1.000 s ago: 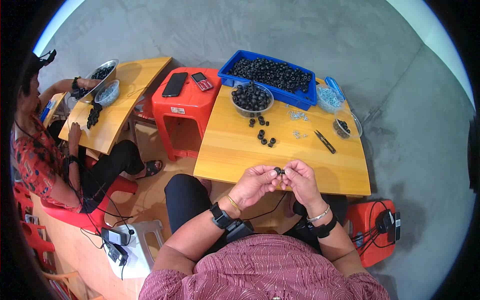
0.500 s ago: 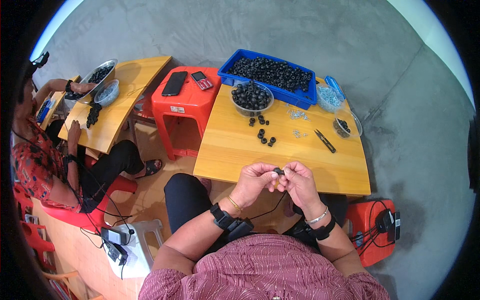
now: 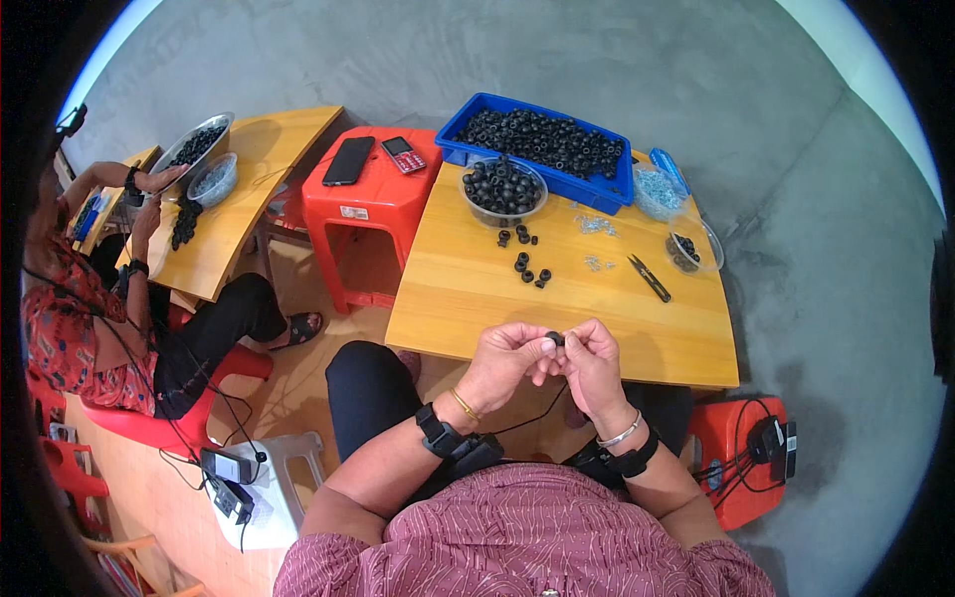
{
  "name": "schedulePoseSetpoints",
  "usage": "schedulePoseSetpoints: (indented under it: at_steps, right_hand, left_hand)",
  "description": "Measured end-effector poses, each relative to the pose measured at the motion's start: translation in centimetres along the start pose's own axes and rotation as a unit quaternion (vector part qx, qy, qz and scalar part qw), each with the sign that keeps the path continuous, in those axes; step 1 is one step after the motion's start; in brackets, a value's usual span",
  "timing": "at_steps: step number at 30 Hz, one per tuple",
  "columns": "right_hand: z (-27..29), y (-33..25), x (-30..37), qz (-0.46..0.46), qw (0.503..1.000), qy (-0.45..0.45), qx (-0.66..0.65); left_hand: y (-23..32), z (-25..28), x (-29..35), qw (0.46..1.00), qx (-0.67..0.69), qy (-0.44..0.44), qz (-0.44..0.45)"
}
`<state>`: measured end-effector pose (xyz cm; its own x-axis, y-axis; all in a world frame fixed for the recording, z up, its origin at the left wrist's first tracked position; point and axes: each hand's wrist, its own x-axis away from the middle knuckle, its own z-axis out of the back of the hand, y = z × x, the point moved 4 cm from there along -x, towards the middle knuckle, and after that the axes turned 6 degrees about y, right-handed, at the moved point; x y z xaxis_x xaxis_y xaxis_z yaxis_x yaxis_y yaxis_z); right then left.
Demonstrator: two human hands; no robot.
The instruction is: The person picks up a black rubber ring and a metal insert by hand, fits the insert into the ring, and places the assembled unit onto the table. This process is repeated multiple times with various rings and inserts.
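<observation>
A small black round rubber part (image 3: 555, 339) is pinched between my two hands, just above the near edge of the wooden table (image 3: 448, 308). My left hand (image 3: 512, 360) is closed on it with thumb and fingers. From the other side my right hand (image 3: 594, 366) also grips it; whether its fingers hold anything tiny besides is hidden. Several loose black rubber parts (image 3: 524, 263) lie on the table beyond my hands. Nearby are small piles of little silvery pieces (image 3: 595, 225) and black thread snips (image 3: 650, 279).
A blue tray (image 3: 625, 189) and a clear bowl (image 3: 509, 221) hold many black parts. Tubs of pale blue pieces (image 3: 658, 191) and dark parts (image 3: 683, 251) stand at right. Left, a red stool (image 3: 368, 214) bears two phones; another person (image 3: 99, 328) works at a second table.
My hands stay together, with the black part turned slightly between the fingertips. The other person's near hand has risen from the table edge toward the metal bowl.
</observation>
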<state>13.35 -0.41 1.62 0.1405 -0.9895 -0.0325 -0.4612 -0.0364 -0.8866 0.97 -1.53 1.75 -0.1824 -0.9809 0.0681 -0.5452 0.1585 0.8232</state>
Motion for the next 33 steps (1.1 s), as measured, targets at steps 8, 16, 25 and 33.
schedulePoseSetpoints:
  at_steps: [8,16,25,33]
  right_hand:
    - [-0.2,-0.5,0.2,0.006,0.991,-0.047,0.121]
    - [-0.3,-0.7,0.2,0.066,0.987,-0.062,0.135]
    - [0.0,0.4,0.3,-0.006,0.997,-0.005,0.082]
    - [0.6,1.6,0.1,-0.042,0.996,-0.038,0.063]
  left_hand:
    - [-0.7,0.5,-0.1,0.99,0.103,-0.053,0.083]
    - [-0.7,0.9,-0.2,0.983,0.117,-0.072,0.123]
    - [-1.0,0.7,-0.2,0.992,0.084,-0.031,0.089]
    - [-0.5,0.6,-0.1,0.992,0.076,-0.032,0.098]
